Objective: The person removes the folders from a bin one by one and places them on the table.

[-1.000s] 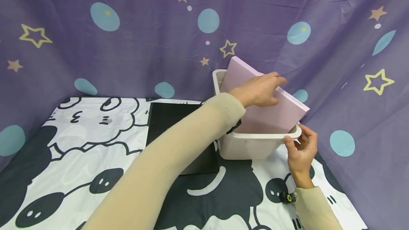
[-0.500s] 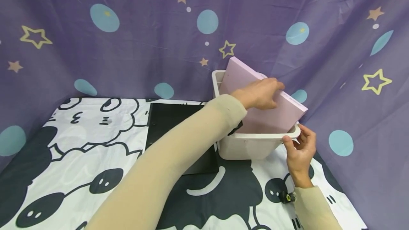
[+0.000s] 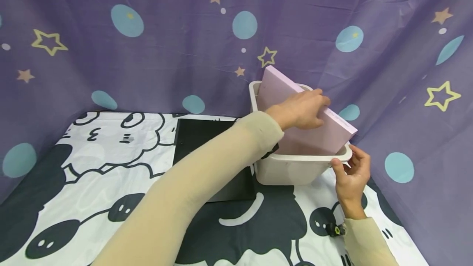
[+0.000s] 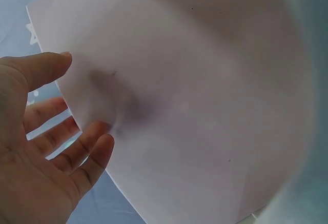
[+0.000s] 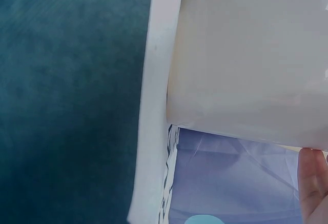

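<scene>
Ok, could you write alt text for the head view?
A pink slab stands tilted in a white bin, the left hand at its top edge and right hand gripping the bin's rim. Beside the bin, a black panel lies on printed cloth before a purple curtain.

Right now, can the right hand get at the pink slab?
Likely yes: the pink slab juts from the bin near the right hand, nothing between, though that hand grips the rim.
</scene>
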`<state>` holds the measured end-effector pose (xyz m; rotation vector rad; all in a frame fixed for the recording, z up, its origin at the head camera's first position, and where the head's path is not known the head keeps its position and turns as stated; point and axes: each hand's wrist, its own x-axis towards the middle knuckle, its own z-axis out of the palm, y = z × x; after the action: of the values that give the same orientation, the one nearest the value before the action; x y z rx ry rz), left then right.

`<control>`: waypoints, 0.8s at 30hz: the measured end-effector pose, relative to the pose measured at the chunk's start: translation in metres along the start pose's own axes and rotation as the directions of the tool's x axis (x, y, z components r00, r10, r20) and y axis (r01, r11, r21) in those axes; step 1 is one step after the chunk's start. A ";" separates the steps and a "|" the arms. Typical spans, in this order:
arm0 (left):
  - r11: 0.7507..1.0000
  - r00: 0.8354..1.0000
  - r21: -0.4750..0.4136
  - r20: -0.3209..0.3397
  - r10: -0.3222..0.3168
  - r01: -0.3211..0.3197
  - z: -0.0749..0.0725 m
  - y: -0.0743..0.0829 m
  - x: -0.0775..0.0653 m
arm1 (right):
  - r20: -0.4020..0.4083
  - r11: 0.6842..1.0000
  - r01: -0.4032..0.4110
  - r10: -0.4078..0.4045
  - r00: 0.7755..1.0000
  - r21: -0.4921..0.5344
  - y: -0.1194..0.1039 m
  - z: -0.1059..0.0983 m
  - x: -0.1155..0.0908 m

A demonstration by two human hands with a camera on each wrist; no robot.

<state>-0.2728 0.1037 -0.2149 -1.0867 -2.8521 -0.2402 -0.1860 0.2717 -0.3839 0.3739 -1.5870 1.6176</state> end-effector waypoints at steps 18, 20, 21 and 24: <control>0.999 0.993 0.012 -0.106 0.050 -0.049 0.004 -0.007 -0.023 | -0.009 0.999 0.007 -0.006 1.000 0.049 0.004 -0.002 -0.001; 0.999 0.991 0.006 -0.127 0.039 -0.038 0.004 -0.007 -0.026 | -0.013 0.998 0.005 -0.004 1.000 0.058 0.011 -0.004 0.000; 0.999 0.990 0.002 -0.139 0.032 -0.032 0.004 -0.008 -0.027 | -0.016 0.998 0.004 -0.003 1.000 0.069 0.014 -0.006 0.000; 1.000 0.985 -0.015 -0.172 0.004 -0.006 0.005 -0.008 -0.031 | -0.020 0.996 0.005 -0.003 1.000 0.090 0.024 -0.009 0.000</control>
<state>-0.2552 0.0786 -0.2244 -1.0217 -2.6994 -0.3381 -0.2004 0.2834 -0.4017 0.4069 -1.5005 1.6891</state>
